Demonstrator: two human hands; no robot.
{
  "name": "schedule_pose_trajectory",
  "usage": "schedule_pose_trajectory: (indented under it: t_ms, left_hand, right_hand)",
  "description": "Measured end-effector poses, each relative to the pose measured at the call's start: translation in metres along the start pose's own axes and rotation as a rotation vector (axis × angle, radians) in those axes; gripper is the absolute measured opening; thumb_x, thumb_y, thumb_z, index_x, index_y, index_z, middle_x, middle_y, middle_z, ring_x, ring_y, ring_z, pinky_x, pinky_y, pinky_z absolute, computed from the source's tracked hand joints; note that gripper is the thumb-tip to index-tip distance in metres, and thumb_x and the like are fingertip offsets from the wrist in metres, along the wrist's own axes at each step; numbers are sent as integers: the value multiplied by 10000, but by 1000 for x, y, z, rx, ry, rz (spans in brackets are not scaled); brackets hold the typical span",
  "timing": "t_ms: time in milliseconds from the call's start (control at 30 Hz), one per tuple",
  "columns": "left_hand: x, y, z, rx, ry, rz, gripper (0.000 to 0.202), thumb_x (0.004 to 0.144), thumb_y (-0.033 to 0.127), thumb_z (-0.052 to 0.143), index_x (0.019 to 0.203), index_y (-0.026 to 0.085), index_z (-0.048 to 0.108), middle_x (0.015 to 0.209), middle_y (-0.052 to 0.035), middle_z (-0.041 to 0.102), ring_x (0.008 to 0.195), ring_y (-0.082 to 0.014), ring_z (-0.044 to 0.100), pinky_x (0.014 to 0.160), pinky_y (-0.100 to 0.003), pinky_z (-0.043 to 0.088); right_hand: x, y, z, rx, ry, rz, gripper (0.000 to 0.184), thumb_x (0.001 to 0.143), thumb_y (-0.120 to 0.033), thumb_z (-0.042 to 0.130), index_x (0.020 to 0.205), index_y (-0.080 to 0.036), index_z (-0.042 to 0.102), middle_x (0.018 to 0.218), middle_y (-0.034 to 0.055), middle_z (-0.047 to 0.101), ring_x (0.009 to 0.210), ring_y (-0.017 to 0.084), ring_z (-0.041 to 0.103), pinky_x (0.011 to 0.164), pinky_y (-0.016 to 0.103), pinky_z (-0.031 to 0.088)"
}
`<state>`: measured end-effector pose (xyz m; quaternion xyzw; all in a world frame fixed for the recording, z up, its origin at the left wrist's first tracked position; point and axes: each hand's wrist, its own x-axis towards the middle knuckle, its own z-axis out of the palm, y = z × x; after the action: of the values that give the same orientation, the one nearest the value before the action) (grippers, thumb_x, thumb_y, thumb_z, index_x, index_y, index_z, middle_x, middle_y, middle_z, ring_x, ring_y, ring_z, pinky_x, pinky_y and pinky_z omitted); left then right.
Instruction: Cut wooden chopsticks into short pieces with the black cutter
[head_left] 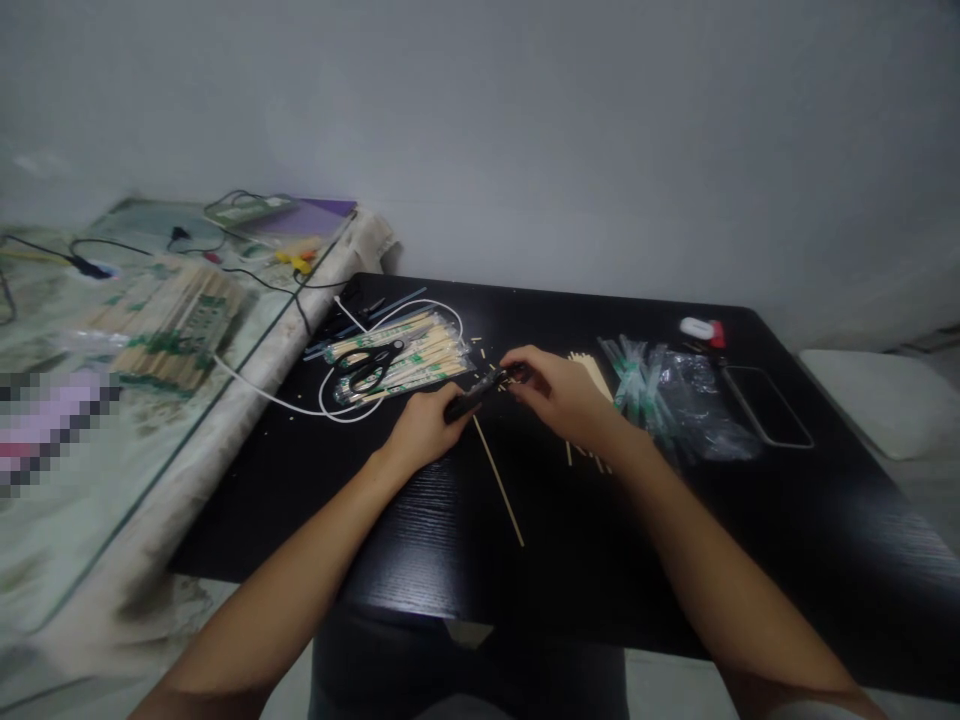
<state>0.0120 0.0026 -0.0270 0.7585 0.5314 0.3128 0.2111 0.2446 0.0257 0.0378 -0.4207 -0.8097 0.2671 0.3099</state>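
My left hand [426, 425] is wrapped round a slim black tool [472, 394] whose exact kind I cannot make out. At its far end, the fingers of my right hand [559, 392] close on a dark part that seems to belong to it. A single thin wooden chopstick [499, 482] slants from below the tool toward the table's front edge. Several short cut wooden bits [482, 353] lie scattered just beyond my hands. Left of them, black-handled scissors [367, 365] rest on a pile of wrapped chopsticks [435, 350]. Bare chopsticks [589, 375] lie partly hidden behind my right forearm.
Clear plastic wrappers [637, 385] and a phone [769, 405] are on the black table [750, 540] at right, with a white earbud case [697, 329] behind. A white cable [277, 405] loops at left. Bundled chopsticks [172, 325] lie on the glass-topped surface alongside.
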Motion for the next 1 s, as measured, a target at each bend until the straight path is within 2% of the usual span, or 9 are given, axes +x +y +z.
schedule_pose_trajectory:
  t_ms: [133,233,367,633,1000]
  left_hand:
    - [-1,2,-1,49,-31,-38,336,927,512,654,941,179,695,715,-9,680,611,-151,587,628,-271,397]
    - [-1,4,-4,61,-70,-19,429,958,585,571,900,173,678,758,-29,682,686,-177,610,675,-296,406]
    - [0,8,-7,111,-111,-5,504,999,620,457,836,182,645,778,-40,668,740,-198,611,700,-312,396]
    - [-1,16,-10,228,-142,-78,561,998,666,401,711,207,550,699,-27,622,644,-185,533,607,-301,261]
    - [-1,16,-8,272,-171,-100,570,999,671,384,698,211,536,659,-32,603,621,-190,542,617,-301,267]
  right_hand:
    - [-1,-2,-6,-104,-84,35,231,919,-142,598,1124,-222,669,832,7,720,752,172,659,733,290,470]
    - [-3,-3,-6,-92,-121,90,214,920,-147,603,1109,-223,668,724,-24,690,669,153,634,687,271,447]
    - [-4,-5,-5,-19,-140,138,203,910,-160,607,1095,-229,653,743,-26,704,642,144,641,677,265,458]
    - [-4,-2,-5,40,-164,183,213,897,-145,597,1085,-238,636,758,-21,732,645,152,673,685,277,483]
    - [-1,-5,-5,40,-193,215,198,893,-119,582,1056,-226,614,687,-33,700,637,150,664,707,282,478]
